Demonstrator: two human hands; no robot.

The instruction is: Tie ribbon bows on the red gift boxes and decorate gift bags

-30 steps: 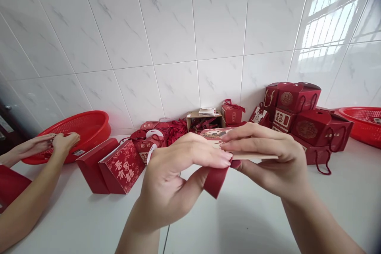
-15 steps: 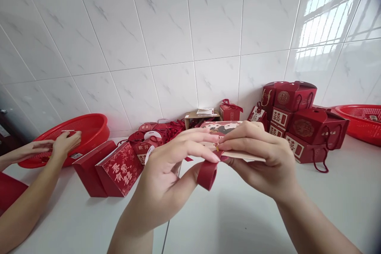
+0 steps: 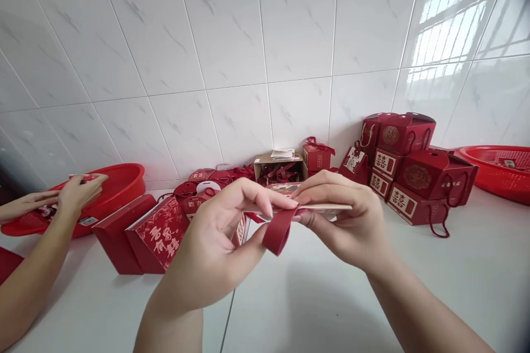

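Observation:
Above the table my left hand [image 3: 223,240] is closed, its thumb and fingers pinching a looped red ribbon [image 3: 278,233]. My right hand [image 3: 350,220] grips a thin card [image 3: 333,208] with a pale edge, thumb beneath and fingers on top. Held nearly edge-on, the card hides most of its printed face. The ribbon meets the card between my two hands; how it is fastened there is covered by my fingertips.
A co-worker's hands [image 3: 78,196] hold a small item over a red plastic basket [image 3: 124,179] at left. Red boxes [image 3: 155,237] stand nearby. Behind lies a cardboard box [image 3: 259,168] with ribbons. More red gift boxes [image 3: 434,176] are stacked right, beside another basket [image 3: 497,176].
The card has tipped so its printed face shows less. My hands, still holding card and ribbon, sit slightly further left in view. The co-worker's hands have also shifted left.

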